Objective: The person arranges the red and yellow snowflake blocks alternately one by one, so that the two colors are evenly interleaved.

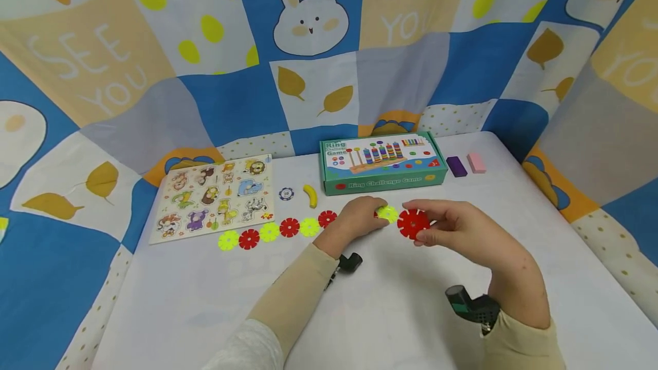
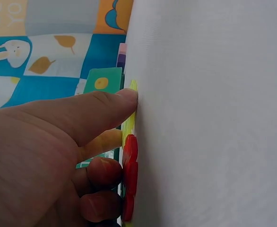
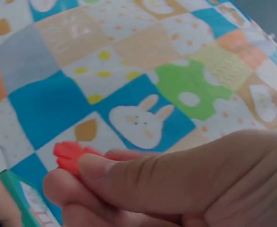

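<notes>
A row of notched plastic snowflake discs, alternating yellow point(image 1: 269, 232) and red point(image 1: 289, 227), runs across the white table. Over its right end is my left hand point(image 1: 357, 218), pinching a yellow snowflake disc point(image 1: 389, 213) by thumb and finger; in the left wrist view its other fingertips touch a red disc point(image 2: 130, 172). Just to the right, my right hand point(image 1: 457, 227) holds a red snowflake disc point(image 1: 413, 224) between thumb and fingers, its flat face turned to the head camera. The right wrist view shows that red disc point(image 3: 72, 156) partly covered by the thumb.
Behind the hands lies a green Ring Challenge Game box point(image 1: 385, 181). An animal puzzle board point(image 1: 154, 236) is at the left, with a poker chip point(image 1: 286, 193) and a toy banana point(image 1: 311, 195) beside it. Purple point(image 1: 456, 167) and pink point(image 1: 476, 163) blocks sit right of the box.
</notes>
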`<state>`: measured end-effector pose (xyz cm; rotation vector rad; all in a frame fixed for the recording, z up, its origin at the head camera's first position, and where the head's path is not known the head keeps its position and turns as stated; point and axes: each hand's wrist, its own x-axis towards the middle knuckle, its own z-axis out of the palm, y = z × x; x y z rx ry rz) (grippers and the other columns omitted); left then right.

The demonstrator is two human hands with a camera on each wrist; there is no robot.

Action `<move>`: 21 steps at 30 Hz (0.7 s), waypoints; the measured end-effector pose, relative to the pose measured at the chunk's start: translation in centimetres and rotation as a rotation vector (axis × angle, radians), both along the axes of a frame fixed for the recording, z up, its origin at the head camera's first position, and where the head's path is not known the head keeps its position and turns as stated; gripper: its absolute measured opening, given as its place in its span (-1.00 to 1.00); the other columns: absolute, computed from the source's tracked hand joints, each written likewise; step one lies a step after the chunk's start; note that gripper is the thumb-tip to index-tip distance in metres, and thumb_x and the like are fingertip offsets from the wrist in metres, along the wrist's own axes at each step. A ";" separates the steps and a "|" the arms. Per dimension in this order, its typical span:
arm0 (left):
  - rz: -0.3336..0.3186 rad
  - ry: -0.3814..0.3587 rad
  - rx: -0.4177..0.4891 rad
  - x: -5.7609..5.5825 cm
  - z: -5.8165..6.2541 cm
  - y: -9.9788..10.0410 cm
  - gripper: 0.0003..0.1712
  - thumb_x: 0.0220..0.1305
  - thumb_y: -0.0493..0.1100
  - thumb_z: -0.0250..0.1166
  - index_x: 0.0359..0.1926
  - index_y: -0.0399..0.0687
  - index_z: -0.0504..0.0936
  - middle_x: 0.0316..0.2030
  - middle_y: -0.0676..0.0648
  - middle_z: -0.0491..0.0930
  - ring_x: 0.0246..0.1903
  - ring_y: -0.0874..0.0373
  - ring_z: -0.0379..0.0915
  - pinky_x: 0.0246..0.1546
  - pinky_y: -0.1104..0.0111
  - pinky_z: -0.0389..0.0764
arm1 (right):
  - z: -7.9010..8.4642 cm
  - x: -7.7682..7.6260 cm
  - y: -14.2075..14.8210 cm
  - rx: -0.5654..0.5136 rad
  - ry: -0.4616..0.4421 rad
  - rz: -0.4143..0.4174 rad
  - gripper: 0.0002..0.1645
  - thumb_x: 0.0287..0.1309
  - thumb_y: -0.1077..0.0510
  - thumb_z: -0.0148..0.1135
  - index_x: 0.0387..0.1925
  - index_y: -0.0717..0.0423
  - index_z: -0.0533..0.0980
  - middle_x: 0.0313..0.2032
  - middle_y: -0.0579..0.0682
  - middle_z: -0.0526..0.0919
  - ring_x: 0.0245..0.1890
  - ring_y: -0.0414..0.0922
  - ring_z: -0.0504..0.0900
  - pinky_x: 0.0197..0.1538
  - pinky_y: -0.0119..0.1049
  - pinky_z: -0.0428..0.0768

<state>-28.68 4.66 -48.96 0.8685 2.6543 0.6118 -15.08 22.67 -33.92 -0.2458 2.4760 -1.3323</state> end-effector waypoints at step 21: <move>-0.045 0.019 -0.022 -0.1 0.4 0.0 -0.39 0.21 0.14 0.26 0.24 0.08 0.45 0.07 0.10 0.51 0.07 0.21 0.36 0.14 0.32 0.35 | -12.3 -8.8 4.0 0.213 -0.049 -0.266 -0.34 0.12 0.07 0.32 0.26 0.07 0.38 -0.15 0.14 0.50 -0.13 0.04 0.41 -0.17 -0.22 0.50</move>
